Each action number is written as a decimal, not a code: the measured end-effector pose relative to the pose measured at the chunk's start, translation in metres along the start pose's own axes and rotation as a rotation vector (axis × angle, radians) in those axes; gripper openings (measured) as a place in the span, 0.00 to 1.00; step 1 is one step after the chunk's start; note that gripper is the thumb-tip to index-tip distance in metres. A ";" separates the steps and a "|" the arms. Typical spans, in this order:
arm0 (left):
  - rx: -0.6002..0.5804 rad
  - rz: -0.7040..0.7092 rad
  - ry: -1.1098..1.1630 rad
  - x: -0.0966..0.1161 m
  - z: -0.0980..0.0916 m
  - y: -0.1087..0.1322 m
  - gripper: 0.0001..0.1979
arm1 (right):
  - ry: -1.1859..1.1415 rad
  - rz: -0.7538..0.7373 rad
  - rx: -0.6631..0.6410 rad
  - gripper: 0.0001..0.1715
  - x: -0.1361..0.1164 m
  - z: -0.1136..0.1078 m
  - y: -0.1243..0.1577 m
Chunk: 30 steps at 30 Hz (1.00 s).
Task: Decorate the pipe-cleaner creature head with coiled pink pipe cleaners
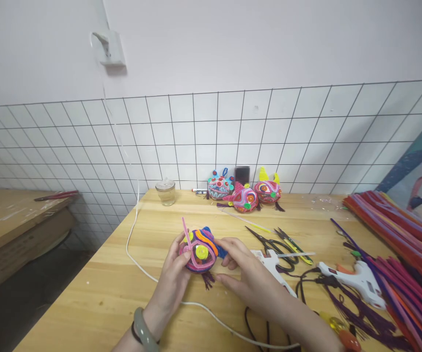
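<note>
Left hand [173,279], right hand [249,275] hold ornament [200,250], table [100,289] edge well left

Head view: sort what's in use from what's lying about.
In use: left hand and right hand, both holding the pipe-cleaner figure.
Lying about: glass jar, finished figures, scissors, glue gun, pile of pipe cleaners.

Bright even light, perhaps edge-warped view.
</note>
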<state>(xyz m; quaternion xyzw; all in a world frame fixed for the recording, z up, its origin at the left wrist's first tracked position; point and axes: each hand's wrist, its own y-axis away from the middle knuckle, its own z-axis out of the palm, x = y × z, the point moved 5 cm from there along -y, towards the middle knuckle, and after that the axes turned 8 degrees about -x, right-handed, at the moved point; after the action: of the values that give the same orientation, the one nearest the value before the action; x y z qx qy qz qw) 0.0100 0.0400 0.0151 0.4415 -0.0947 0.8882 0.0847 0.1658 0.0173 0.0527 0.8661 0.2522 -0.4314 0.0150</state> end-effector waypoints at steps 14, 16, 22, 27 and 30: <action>-0.094 -0.050 0.063 -0.006 0.005 -0.001 0.28 | 0.171 -0.034 0.002 0.31 -0.004 -0.003 0.000; -0.101 -0.058 0.066 -0.007 0.006 -0.001 0.27 | 0.179 -0.033 0.007 0.31 -0.004 -0.004 0.000; -0.141 -0.102 0.059 -0.010 0.006 0.001 0.23 | 0.215 -0.043 0.022 0.29 -0.001 -0.005 0.000; -0.177 -0.156 0.075 -0.013 0.008 0.002 0.29 | 0.203 -0.069 0.028 0.30 0.004 -0.006 0.000; -0.186 -0.178 0.089 -0.014 0.008 0.001 0.32 | 0.206 -0.066 0.033 0.28 0.003 -0.007 -0.001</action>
<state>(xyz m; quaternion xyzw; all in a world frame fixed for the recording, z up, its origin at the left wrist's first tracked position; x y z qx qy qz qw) 0.0245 0.0358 0.0082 0.3988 -0.1331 0.8832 0.2078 0.1722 0.0216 0.0551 0.8972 0.2736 -0.3444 -0.0393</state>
